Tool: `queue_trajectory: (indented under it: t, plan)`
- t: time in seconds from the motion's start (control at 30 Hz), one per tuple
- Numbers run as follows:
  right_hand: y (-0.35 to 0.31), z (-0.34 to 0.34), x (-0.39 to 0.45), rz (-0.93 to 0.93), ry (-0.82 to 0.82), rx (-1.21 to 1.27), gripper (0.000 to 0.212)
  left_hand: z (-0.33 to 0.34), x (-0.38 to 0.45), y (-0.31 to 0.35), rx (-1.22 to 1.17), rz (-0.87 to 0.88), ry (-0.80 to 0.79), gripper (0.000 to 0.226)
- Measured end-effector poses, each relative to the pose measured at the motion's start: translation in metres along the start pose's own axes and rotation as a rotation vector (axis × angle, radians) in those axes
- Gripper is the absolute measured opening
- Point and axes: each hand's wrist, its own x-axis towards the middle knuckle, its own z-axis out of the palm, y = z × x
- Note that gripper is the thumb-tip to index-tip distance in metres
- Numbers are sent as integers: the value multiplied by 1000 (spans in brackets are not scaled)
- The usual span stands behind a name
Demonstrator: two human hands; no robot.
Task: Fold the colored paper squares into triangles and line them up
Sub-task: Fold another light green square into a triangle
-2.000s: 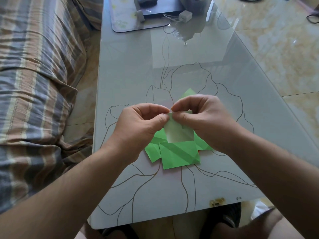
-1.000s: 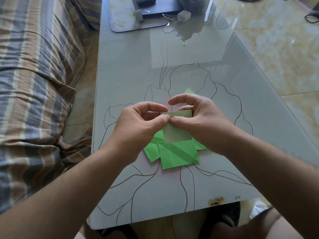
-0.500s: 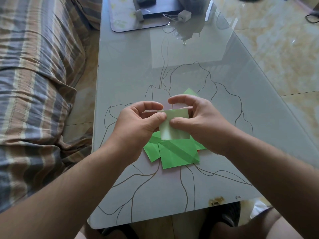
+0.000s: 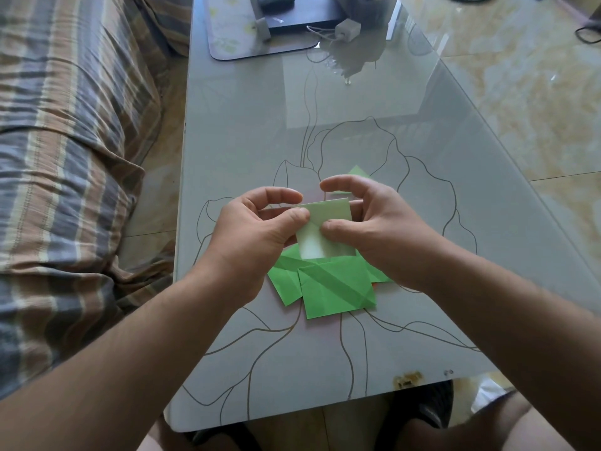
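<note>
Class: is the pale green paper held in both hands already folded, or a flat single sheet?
Folded. The pale green paper shows a turned-over flap across its top, pinched by left hand and right hand.

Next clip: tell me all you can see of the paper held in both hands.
The paper is a small pale green sheet, thin and lightly creased, its top part folded over. It is held above the table, over a pile of brighter green sheets. The left hand pinches its left edge; the right hand pinches its right side.

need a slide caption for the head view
Both hands, left hand and right hand, pinch a pale green paper square above a pile of green papers on the glass table.
</note>
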Motion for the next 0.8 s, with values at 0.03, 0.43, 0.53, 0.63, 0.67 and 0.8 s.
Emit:
queue_trajectory:
  t: [0.03,0.43,0.53,0.63,0.67,0.8]
  plan:
    - [0,0,0,1,3,-14,51,0,0,0,-4,0,1,13]
    - [1,0,1,59,25,-9,54,0,0,1,-1,-18,-8,11]
    - [2,0,0,56,18,-26,51,0,0,1,-1,-18,-13,11]
    - [3,1,0,34,20,-61,51,1,0,0,4,-12,-23,11]
    - [2,1,0,35,22,-65,51,1,-1,1,9,-12,-26,11]
    - [3,0,2,59,20,-36,55,0,1,-1,19,-20,-22,11]
